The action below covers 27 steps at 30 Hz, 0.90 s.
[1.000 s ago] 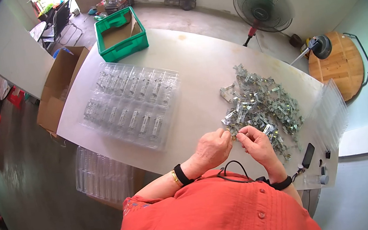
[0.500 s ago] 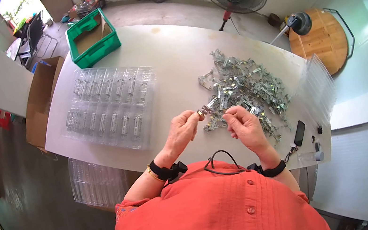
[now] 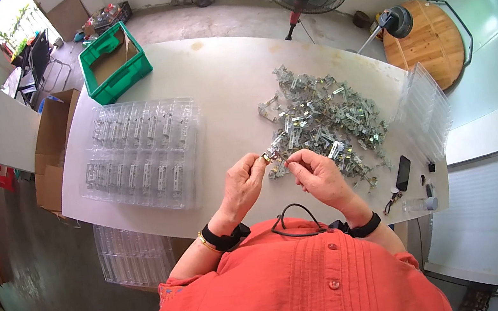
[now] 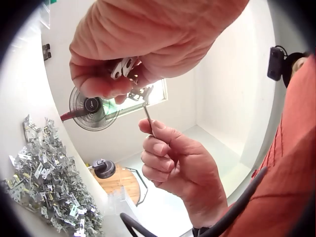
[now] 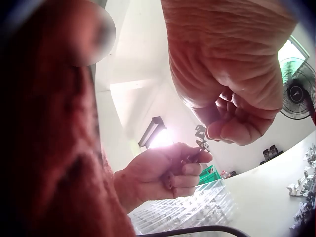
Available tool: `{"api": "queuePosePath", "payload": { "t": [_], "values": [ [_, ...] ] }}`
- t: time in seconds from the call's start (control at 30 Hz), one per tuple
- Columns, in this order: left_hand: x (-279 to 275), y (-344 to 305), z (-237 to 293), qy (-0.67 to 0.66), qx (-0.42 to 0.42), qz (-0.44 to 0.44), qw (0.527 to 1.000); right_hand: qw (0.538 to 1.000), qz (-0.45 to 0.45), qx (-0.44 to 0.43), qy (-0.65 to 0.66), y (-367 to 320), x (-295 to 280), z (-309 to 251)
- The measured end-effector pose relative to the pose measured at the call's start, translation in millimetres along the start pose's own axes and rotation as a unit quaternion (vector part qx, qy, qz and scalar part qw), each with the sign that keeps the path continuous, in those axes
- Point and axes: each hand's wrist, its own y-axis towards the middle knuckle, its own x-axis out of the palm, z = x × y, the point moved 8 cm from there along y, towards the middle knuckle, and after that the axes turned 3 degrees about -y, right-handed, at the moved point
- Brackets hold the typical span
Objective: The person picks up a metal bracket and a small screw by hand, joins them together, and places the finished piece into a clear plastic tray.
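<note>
The left hand (image 3: 244, 185) pinches a small metal part (image 3: 267, 158) between thumb and fingers, near the pile of metal parts (image 3: 321, 119). In the left wrist view, the left hand (image 4: 143, 44) curls round metal pieces (image 4: 123, 68). Below it the right hand (image 4: 185, 168) pinches a thin metal rod (image 4: 148, 118), its upper end at the pieces. In the right wrist view, the right hand (image 5: 232, 74) is curled above the left hand (image 5: 163, 173). What else lies inside the fingers is hidden.
A clear plastic tray (image 3: 146, 200) holding metal parts lies on the table's left. A green crate (image 3: 121, 78) stands behind it. Empty clear trays (image 3: 420, 117), a phone (image 3: 403, 173) and a bottle (image 3: 420, 204) are at the right.
Both hands have moved left and down in the head view, which has itself shifted. They drew apart from near touching, then the right hand came back close to the part in the left.
</note>
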Motion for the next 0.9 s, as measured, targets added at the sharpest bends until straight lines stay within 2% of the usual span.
{"api": "queuePosePath", "payload": {
  "t": [0.17,0.23,0.43,0.63,0.77,0.9],
  "values": [
    [2.6,-2.6,11.1,0.056,0.045,0.022,0.997,1.000,0.005,-0.001,-0.012,-0.1,-2.8,4.6],
    [2.4,-5.3,23.8,0.098,0.121,0.044,0.987,1.000,0.008,0.001,-0.023,-0.9,-3.8,5.2],
    [5.6,-8.7,32.9,0.123,0.161,0.043,0.978,0.999,0.009,0.003,-0.033,-3.6,-5.4,7.0],
    [11.8,-13.4,42.3,0.159,0.198,0.027,0.967,0.999,0.003,0.041,0.017,-7.0,-4.9,9.6],
    [13.7,-16.6,45.6,0.180,0.235,0.032,0.955,0.993,-0.048,0.060,0.085,-4.2,-1.3,23.5],
    [21.6,-19.9,42.6,0.235,0.242,-0.025,0.941,0.981,-0.102,0.077,0.149,-3.9,7.0,33.0]
  ]
}}
